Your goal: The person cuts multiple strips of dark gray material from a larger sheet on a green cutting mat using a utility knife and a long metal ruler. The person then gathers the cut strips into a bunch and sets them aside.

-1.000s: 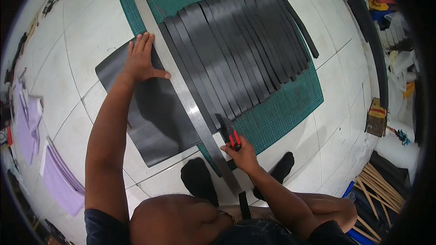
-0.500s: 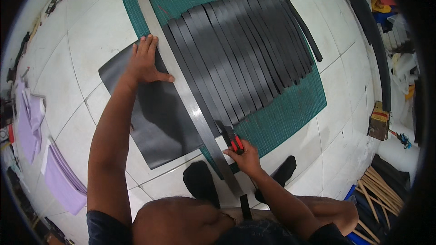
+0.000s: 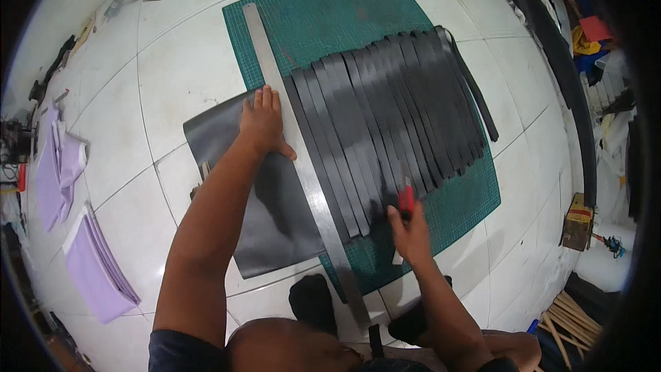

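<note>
Flat over the long steel ruler (image 3: 313, 196) and the black leather-like sheet (image 3: 282, 234) rests my left hand (image 3: 264, 126), its fingers stretched and thumb out to the side. The ruler lies slantwise along the right part of the sheet. To its right, many narrow black strips (image 3: 385, 110) lie side by side on a green cutting mat (image 3: 323, 17). My right hand (image 3: 413, 238) is closed round a red and black utility knife (image 3: 407, 200), over the near edge of the strips and apart from the ruler.
Folded lilac cloth (image 3: 96, 269) lies on the white tiled floor at the left. Along the right side are a long black roll (image 3: 575, 103), a small box (image 3: 577, 224) and a bundle of wooden sticks (image 3: 571, 320). My dark-socked foot (image 3: 311, 303) is near the mat's front edge.
My right hand has moved the knife away from the ruler's edge, to the right over the strips. My left hand stays on the ruler. The whole view has shifted.
</note>
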Demonstrator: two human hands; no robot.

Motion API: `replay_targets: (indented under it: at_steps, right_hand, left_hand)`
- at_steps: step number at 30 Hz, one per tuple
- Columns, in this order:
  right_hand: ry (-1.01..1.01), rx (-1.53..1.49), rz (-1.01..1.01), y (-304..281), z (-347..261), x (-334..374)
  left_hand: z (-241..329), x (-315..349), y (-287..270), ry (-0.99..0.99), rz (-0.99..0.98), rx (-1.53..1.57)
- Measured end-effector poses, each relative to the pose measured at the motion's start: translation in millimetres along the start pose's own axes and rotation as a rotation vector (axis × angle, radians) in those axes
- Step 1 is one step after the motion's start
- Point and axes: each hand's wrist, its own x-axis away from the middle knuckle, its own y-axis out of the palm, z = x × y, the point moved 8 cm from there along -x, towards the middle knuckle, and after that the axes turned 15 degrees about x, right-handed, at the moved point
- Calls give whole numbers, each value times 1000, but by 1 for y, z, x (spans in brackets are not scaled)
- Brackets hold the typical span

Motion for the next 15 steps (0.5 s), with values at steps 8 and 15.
replay_targets:
  at_steps: [8,15]
  right_hand:
    - [-315,324,-278,87,-181,-99]
    - [-374,289,-156,114,-242,-153]
  left_hand:
    - [-5,5,0,48,33,152]
    - [-1,3,-2,40,4,143]
